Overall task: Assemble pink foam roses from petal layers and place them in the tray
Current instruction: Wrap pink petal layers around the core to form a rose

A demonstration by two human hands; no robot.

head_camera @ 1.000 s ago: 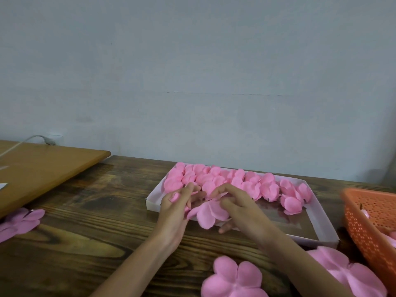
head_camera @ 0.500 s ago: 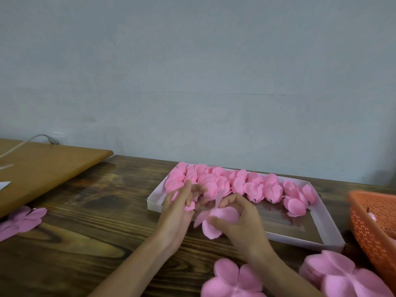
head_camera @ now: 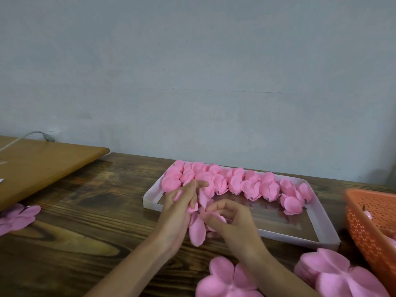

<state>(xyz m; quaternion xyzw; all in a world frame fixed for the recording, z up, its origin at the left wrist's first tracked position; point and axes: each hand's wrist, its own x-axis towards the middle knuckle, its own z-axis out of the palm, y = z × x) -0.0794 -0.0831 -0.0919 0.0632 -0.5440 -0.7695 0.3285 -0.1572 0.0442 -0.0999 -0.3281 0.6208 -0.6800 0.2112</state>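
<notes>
a half-made rose (head_camera: 197,230) of pink foam is held between both hands just in front of the near left corner of the tray (head_camera: 325,229), above the dark wooden table (head_camera: 85,221); the left hand (head_camera: 177,209) is wrapped against its left side, with pink foam showing between the fingers, while two fingertips reach over the tray's near wall; the right hand (head_camera: 233,224) is curled, and a petal is pinched between its thumb and fingers; one long petal is seen hanging down between the two wrists.

the tray is a shallow white one; a crowded band of finished roses (head_camera: 235,183) is set along its far side, and bare floor is left along the near side.

a flat petal layer (head_camera: 225,279) is laid on the table below the hands; a stack of petal layers (head_camera: 334,273) is placed to its right, beside an orange basket (head_camera: 368,221) at the right edge; more pink pieces can be made out inside the basket, though their kind cannot be told; further petal layers (head_camera: 17,217) are spread at the far left, near a lighter wooden board (head_camera: 42,163); a grey cable (head_camera: 32,135) is run over that board toward the wall.
</notes>
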